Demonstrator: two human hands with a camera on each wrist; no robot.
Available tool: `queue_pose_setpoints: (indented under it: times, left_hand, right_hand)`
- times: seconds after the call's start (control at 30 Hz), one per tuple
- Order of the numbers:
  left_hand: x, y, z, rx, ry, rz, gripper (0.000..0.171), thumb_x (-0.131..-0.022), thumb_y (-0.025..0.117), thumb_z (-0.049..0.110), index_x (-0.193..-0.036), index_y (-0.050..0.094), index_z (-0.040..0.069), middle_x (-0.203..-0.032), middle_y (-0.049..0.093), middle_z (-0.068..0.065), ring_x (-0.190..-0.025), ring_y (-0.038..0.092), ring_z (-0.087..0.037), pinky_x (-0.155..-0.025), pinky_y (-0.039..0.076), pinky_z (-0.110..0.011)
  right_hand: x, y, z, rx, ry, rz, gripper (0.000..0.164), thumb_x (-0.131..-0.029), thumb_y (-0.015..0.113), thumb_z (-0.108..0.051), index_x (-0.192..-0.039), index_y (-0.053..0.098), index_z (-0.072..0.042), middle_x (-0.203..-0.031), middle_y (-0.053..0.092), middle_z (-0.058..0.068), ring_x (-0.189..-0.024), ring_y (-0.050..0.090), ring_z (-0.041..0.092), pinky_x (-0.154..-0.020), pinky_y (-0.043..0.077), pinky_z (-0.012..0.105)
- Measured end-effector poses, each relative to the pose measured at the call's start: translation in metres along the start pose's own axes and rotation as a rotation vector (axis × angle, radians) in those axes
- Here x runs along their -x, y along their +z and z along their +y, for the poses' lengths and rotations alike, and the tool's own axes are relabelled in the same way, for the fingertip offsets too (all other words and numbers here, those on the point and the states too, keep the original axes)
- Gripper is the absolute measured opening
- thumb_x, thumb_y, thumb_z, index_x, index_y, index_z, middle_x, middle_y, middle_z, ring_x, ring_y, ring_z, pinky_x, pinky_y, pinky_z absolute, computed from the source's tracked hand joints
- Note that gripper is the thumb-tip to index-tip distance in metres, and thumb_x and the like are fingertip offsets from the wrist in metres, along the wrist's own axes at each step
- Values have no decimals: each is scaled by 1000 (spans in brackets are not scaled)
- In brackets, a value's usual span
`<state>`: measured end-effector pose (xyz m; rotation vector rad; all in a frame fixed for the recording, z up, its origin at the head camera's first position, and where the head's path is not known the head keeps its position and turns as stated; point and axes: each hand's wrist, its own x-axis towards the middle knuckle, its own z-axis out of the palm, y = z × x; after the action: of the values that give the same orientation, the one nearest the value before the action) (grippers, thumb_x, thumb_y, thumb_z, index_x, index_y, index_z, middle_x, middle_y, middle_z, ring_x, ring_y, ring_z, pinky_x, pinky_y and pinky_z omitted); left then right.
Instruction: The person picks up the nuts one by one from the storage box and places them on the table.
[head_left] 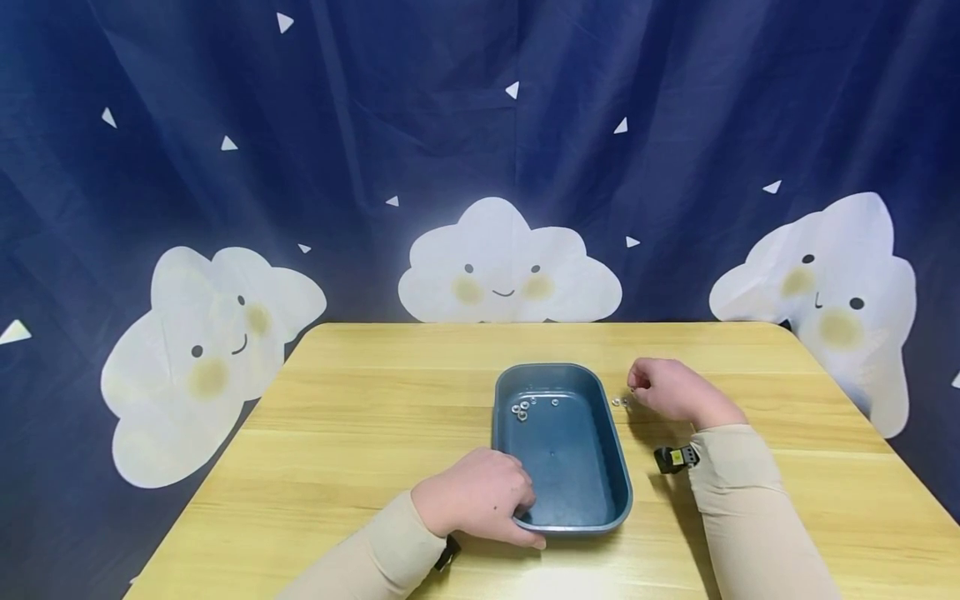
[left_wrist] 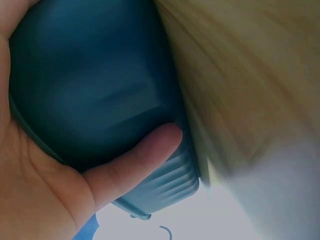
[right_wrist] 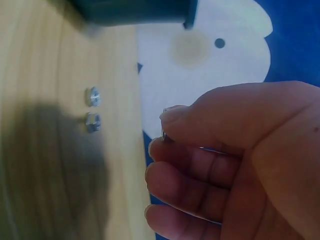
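A dark blue-green plastic bin [head_left: 562,467] sits on the wooden table. My left hand [head_left: 480,498] grips its near left corner, fingers curled over the rim and thumb [left_wrist: 145,157] along the outside wall. Several small metal nuts [head_left: 522,415] lie inside toward the bin's far end. To the right of the bin my right hand [head_left: 678,392] is just above the tabletop. Thumb and index finger pinch a small metal nut [right_wrist: 163,135], mostly hidden by the fingertips. Two more nuts [right_wrist: 92,122] lie on the wood beside this hand.
The pale wooden table [head_left: 360,392] reaches back to a dark blue curtain [head_left: 450,100] printed with white clouds and small triangles. A black wrist camera [head_left: 675,458] is strapped at the right cuff.
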<state>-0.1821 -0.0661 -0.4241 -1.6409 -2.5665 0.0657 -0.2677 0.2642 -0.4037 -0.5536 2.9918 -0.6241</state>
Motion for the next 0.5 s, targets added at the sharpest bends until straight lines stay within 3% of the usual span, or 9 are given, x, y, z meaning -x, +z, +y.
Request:
queue_pose_setpoints:
  times: [0.5]
  left_hand:
    - [0,1,-1,15,6,7,55,-80,69,70,-53,43,29,-57,36,20,-56,37,2,-51,32,-18]
  right_hand:
    - [-5,18,14,5,48,-17,3,-89,64,-6,-89,63,-9,-80,60,-1,-78,57,23,-76,46,44]
